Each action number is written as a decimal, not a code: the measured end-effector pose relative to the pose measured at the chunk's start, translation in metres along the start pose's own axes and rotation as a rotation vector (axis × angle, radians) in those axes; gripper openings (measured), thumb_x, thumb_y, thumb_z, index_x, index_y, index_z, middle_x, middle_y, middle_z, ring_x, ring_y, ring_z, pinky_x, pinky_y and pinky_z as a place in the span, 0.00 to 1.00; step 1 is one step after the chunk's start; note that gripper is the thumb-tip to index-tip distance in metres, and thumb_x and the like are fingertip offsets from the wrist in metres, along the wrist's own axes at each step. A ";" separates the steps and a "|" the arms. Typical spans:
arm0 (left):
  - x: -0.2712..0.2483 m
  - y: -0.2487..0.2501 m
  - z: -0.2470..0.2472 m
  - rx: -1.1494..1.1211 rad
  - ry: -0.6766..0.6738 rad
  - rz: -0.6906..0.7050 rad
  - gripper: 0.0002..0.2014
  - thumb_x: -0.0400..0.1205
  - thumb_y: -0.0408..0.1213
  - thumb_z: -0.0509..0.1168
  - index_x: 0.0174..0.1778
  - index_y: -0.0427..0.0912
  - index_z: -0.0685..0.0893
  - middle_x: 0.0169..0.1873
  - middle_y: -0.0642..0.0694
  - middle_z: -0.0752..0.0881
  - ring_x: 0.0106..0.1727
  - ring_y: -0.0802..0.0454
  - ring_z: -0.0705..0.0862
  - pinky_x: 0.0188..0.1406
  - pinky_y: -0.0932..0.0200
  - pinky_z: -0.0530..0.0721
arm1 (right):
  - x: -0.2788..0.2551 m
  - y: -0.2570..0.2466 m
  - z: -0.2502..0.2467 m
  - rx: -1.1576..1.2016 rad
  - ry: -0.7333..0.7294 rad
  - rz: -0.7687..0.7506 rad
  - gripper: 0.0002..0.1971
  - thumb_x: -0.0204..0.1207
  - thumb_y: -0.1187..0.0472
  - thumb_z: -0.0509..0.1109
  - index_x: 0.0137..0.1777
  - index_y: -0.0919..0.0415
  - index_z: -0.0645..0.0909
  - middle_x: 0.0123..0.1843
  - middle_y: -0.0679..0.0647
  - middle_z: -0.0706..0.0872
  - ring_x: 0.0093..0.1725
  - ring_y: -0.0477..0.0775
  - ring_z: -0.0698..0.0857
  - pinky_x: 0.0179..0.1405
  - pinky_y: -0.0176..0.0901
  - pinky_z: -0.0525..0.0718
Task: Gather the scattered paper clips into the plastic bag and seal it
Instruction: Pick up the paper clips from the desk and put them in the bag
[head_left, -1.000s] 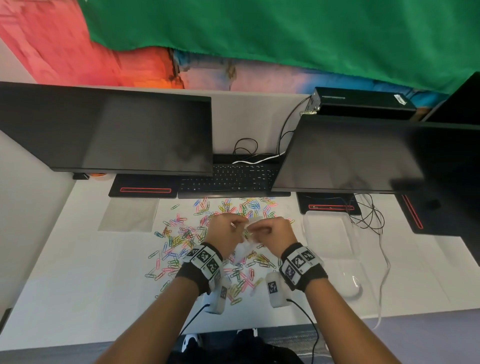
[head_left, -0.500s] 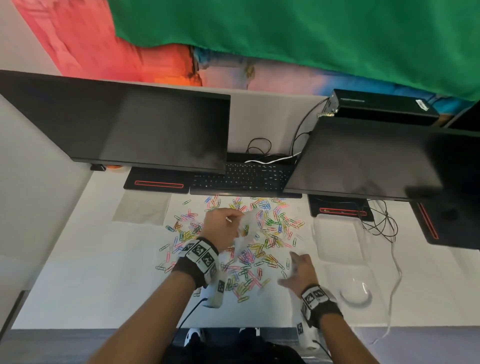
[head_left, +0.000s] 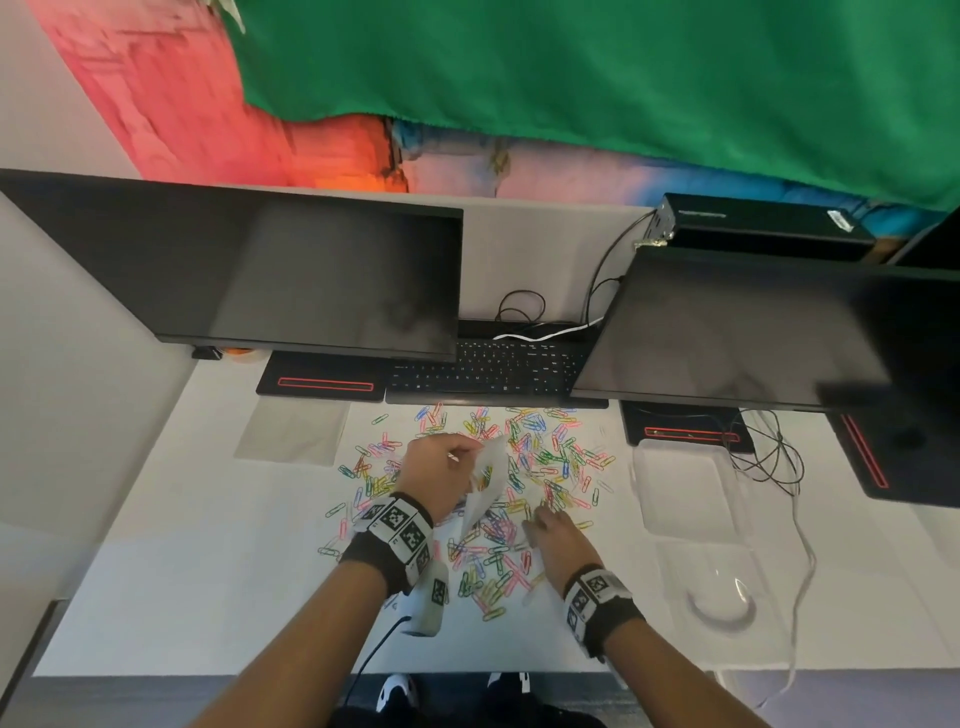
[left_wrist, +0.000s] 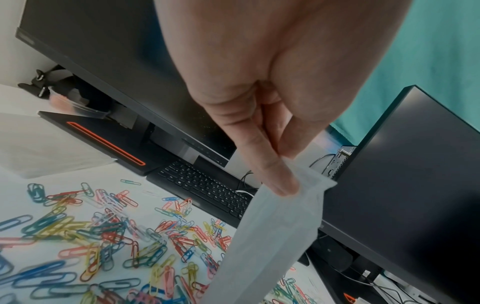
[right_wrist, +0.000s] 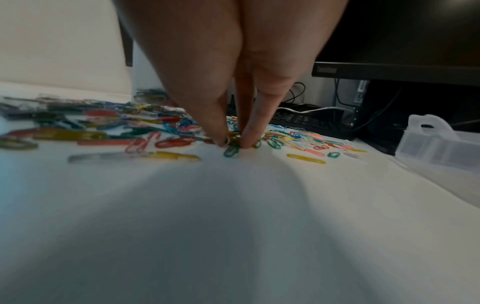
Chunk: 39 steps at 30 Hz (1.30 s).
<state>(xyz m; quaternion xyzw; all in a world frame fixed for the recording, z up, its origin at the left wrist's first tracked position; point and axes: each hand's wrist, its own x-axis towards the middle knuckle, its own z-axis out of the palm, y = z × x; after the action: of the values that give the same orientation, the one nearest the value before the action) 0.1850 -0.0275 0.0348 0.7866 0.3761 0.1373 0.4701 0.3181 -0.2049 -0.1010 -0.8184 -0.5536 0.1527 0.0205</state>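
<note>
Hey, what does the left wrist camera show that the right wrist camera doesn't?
Only the left wrist view shows the left hand pinching the top edge of the plastic bag, which hangs above the paper clips.

Only the right wrist view shows the right hand, its fingers closing on clips at the desk, and a clear plastic container to the right.

Both show the scattered coloured clips, the keyboard and dark monitors.

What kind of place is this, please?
Most likely an office desk or workstation: two dark monitors, one at the left and one at the right, stand over a black keyboard, with cables lying on the white desk.
</note>
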 end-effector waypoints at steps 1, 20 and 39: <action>-0.001 0.001 0.000 0.006 -0.002 0.003 0.09 0.83 0.32 0.65 0.49 0.45 0.91 0.33 0.51 0.91 0.28 0.58 0.89 0.42 0.53 0.92 | 0.000 0.002 0.002 0.004 0.010 0.004 0.23 0.75 0.75 0.59 0.69 0.61 0.76 0.69 0.58 0.75 0.66 0.58 0.74 0.67 0.43 0.74; -0.001 0.024 0.043 0.094 -0.063 0.087 0.08 0.83 0.31 0.66 0.49 0.43 0.92 0.34 0.48 0.92 0.28 0.55 0.88 0.35 0.60 0.90 | -0.007 -0.005 -0.127 1.749 0.252 0.389 0.10 0.74 0.68 0.73 0.55 0.68 0.86 0.50 0.60 0.91 0.50 0.56 0.91 0.52 0.42 0.88; 0.013 0.038 0.041 0.065 0.091 -0.019 0.07 0.82 0.32 0.68 0.49 0.43 0.92 0.33 0.51 0.90 0.30 0.55 0.87 0.35 0.62 0.87 | 0.028 0.042 -0.140 0.895 0.323 0.225 0.07 0.74 0.63 0.75 0.50 0.56 0.89 0.48 0.52 0.92 0.42 0.44 0.89 0.48 0.41 0.89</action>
<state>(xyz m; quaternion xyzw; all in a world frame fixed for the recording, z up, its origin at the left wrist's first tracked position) 0.2349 -0.0548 0.0434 0.7908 0.4090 0.1560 0.4278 0.4034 -0.1764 0.0171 -0.7972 -0.3314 0.2479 0.4395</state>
